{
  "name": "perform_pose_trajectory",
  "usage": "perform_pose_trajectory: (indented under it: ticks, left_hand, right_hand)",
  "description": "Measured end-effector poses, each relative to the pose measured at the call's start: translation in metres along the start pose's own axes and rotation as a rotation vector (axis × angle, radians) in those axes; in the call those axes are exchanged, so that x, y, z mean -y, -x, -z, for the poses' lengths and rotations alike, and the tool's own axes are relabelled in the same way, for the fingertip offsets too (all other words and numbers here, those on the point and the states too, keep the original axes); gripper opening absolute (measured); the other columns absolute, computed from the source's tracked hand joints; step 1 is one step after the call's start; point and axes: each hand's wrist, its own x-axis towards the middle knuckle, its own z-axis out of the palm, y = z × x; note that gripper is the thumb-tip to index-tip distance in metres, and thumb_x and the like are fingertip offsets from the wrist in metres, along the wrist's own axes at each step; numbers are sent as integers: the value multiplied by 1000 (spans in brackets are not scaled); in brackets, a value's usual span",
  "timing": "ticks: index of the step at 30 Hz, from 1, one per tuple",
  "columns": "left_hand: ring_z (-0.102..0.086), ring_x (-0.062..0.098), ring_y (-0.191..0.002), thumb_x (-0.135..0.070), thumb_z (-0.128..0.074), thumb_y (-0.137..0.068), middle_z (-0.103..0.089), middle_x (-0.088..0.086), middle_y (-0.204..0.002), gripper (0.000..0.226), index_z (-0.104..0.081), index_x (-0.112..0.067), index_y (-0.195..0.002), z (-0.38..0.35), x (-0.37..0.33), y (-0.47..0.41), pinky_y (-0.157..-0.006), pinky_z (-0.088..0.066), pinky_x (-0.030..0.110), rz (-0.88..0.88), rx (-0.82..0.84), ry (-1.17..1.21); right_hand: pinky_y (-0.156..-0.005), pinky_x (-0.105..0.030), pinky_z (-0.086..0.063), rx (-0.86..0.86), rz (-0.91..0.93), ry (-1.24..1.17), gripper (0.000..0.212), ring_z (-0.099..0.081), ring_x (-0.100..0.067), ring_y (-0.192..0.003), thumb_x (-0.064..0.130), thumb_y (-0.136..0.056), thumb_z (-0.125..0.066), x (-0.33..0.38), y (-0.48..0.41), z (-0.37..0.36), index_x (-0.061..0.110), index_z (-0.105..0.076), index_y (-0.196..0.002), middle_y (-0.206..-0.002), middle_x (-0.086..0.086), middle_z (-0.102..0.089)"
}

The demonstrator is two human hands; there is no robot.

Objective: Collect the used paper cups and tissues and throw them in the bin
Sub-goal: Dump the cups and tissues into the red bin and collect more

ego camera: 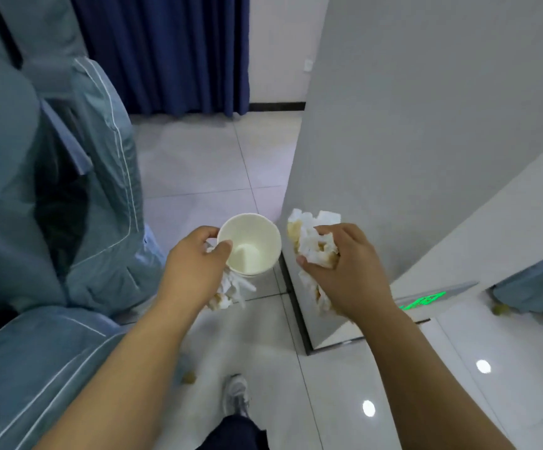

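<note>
My left hand (192, 271) grips a white paper cup (250, 245) by its rim, the thumb inside the opening; it looks like a stack of nested cups, empty inside. Crumpled stained tissues (228, 292) hang from the same hand below the cup. My right hand (351, 271) is closed around a wad of white tissues with brown stains (312, 241), which sticks out above and below the fist. Both hands are held at waist height over the tiled floor. No bin is in view.
Blue-grey upholstered seats (69, 196) fill the left side. A grey wall corner (393, 141) with a dark baseboard stands just right of my hands. Glossy white floor tiles (205, 164) lead ahead to dark blue curtains (166, 50). My shoe (236, 397) is below.
</note>
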Motion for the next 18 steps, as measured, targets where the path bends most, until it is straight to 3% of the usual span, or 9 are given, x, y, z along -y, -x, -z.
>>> perform_pose_trajectory:
  ticks: [5,10,14,18]
  left_hand:
    - [-64,24,-67,-32,-54,-90,-62,0,-102,10,-57,-37,-97,-3,-20,-94,-62,-58,43,32,-5,-13]
    - [-63,23,-80,-31,-52,-92,-66,3,-100,21,-60,-30,-111,4,-36,-175,-72,-52,35,32,-42,-82]
    - [-56,9,-70,-31,-50,-94,-59,-9,-80,20,-59,-32,-112,6,-39,-234,-57,-41,24,62,-52,-118]
    - [-60,15,-76,-33,-50,-93,-64,-3,-92,21,-59,-34,-112,0,-41,-302,-60,-43,26,106,-72,-112]
  right_hand:
    - [-86,-30,-46,31,74,60,47,-54,-19,-107,42,-79,-71,9,-110,-25,25,-59,-121,-126,8,-50]
    - [-85,-33,-48,72,149,62,48,-53,-20,-107,44,-79,-71,18,-201,-54,25,-59,-122,-123,7,-51]
    - [-87,-36,-49,149,146,72,47,-54,-20,-106,45,-78,-71,15,-267,-80,26,-60,-120,-121,6,-52]
    - [-90,-36,-48,178,159,60,47,-54,-21,-107,43,-79,-72,12,-348,-106,24,-61,-120,-122,5,-52]
